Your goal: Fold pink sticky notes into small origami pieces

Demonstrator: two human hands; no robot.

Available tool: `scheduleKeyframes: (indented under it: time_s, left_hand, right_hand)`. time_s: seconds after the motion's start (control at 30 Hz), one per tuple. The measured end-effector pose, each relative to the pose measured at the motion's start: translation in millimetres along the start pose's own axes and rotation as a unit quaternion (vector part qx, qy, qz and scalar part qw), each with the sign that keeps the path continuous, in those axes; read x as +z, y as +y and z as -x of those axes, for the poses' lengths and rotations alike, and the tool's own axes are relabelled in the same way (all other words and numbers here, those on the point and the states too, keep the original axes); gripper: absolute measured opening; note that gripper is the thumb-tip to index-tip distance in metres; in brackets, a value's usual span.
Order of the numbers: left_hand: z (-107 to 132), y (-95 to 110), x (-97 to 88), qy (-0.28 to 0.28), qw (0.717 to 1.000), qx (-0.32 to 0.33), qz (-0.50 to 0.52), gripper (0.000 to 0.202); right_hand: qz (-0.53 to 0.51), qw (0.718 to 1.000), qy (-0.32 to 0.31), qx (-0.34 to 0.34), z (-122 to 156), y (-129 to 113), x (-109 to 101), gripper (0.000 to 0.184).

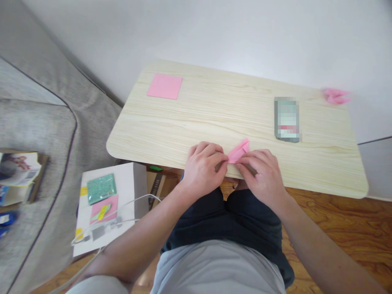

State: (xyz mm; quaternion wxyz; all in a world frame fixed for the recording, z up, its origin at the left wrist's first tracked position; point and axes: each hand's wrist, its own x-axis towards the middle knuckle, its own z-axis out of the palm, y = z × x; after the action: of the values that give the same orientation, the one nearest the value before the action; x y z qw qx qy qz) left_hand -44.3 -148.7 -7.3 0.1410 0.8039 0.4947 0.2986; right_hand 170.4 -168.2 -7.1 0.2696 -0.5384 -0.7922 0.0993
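Both hands sit at the table's [171, 134] near edge, lower centre of frame, pinching one folded pink paper piece [239, 152]. Left hand [203, 167] has fingers curled together on the piece's left corner; right hand [263, 173] has fingers closed on its lower right edge. The paper's pointed end sticks up and away from the hands, resting on the wood.

Risks, as a judgement: the piece is right at the table lip, so a slipped pinch could drop it onto the lap or floor. Uneven pressure between the two hands could skew the crease or tear the thin paper.

Hard to read: the fingers cover most of the fold, so its exact shape is unclear. Right of centre, a phone-like object [287, 120] is pixelated. Another folded pink piece [336, 96] lies at the far right corner, detail too small. A flat pink sheet [164, 86] lies upper left.
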Motion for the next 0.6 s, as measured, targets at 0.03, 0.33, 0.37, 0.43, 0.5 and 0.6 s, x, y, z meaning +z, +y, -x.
scheduleKeyframes:
  time_s: [0.03, 0.33, 0.37, 0.43, 0.5, 0.6]
  left_hand:
    - [-0.2, 0.1, 0.2, -0.001, 1.000, -0.002, 0.001, 0.013]
    - [-2.3, 1.2, -0.6, -0.007, 1.000, -0.013, 0.005, 0.009]
    - [-2.3, 1.4, -0.5, -0.007, 1.000, -0.014, 0.004, 0.009]
    - [-2.2, 1.6, -0.2, -0.008, 1.000, -0.015, 0.002, 0.010]
    - [-2.3, 1.6, 0.2, -0.009, 1.000, -0.016, 0.000, 0.010]
    - [-3.2, 2.0, 0.0, -0.010, 1.000, -0.021, -0.001, 0.009]
  right_hand:
    - [0.001, 1.000, -0.001, 0.003, -1.4, -0.2, 0.0, 0.013]
    - [-0.020, 0.999, -0.031, 0.023, -16.2, -0.2, -7.0, 0.015]
    - [-0.025, 0.999, -0.032, 0.024, -17.1, -0.2, -7.8, 0.015]
    - [-0.034, 0.999, -0.026, 0.027, -17.6, -0.4, -8.6, 0.013]
    - [-0.036, 0.999, -0.020, 0.031, -17.0, -0.9, -8.2, 0.012]
    - [-0.029, 0.999, -0.019, 0.037, -15.4, -1.8, -6.3, 0.011]
